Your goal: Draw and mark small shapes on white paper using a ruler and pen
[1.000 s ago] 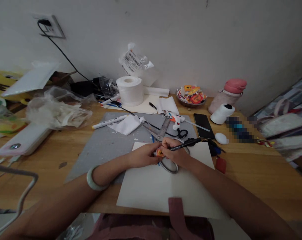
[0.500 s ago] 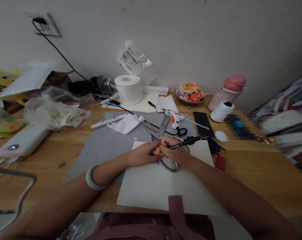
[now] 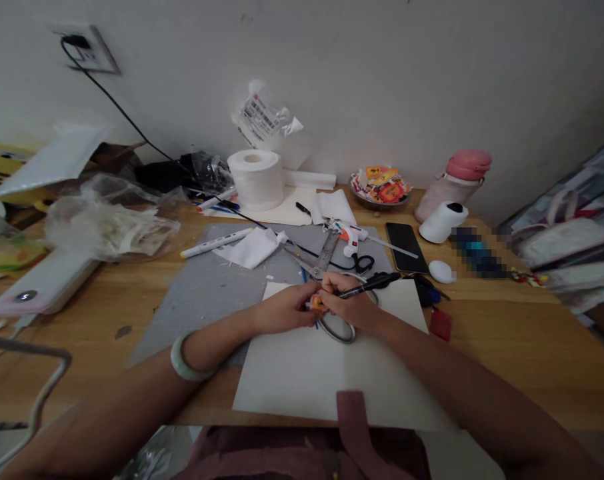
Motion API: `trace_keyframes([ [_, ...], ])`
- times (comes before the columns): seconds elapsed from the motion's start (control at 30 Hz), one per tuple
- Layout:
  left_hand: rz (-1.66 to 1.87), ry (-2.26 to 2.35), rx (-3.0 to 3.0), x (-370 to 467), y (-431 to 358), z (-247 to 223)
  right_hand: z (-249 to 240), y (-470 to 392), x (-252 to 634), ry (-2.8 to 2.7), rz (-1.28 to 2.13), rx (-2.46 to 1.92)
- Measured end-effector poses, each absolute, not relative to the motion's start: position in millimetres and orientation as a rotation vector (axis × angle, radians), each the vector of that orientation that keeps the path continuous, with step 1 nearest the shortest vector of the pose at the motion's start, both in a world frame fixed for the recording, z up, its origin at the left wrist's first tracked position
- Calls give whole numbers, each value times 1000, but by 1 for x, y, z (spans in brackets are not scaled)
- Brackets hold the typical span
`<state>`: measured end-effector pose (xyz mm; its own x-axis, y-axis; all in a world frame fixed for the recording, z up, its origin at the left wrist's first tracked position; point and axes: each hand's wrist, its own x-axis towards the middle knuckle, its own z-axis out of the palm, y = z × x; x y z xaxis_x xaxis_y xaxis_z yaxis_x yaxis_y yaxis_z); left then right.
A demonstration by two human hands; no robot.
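My left hand [image 3: 288, 308] is closed on a small orange-and-yellow piece [image 3: 318, 303], pinched over the white paper [image 3: 292, 373]. Its exact kind is too small to make out. In my right hand [image 3: 353, 308] is a black pen [image 3: 369, 285], slanted with its back end up to the right. The pen's tip is hidden among the fingers, close to the orange piece. Under the hands lie scissors with a grey loop handle [image 3: 343, 339], partly covered by them. Just beyond, a metal ruler [image 3: 326, 257] rests on the grey cutting mat [image 3: 182, 300].
Behind the hands are a glue gun [image 3: 351, 239], a white marker [image 3: 217, 243] and a toilet roll [image 3: 255, 180]. To the right are a phone [image 3: 406, 247], a white thread cone [image 3: 443, 222], a pink bottle [image 3: 457, 183] and a bowl of wrappers [image 3: 379, 201]. A power bank [image 3: 47, 283] lies left.
Both hands keep almost the same pose around the orange piece and pen. The whole view has shifted very slightly.
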<state>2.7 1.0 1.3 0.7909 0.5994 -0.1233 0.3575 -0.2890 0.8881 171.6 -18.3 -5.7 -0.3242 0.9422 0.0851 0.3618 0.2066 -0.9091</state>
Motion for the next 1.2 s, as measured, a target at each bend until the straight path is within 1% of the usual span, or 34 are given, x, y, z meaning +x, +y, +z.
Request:
trace_keyframes([
  [0.43, 284, 742, 1905, 3, 0, 2, -11, -17, 171, -1800, 1050, -1202],
  [1.2, 282, 731, 1887, 2, 0, 2, -7, -19, 170, -1752, 1101, -1231],
])
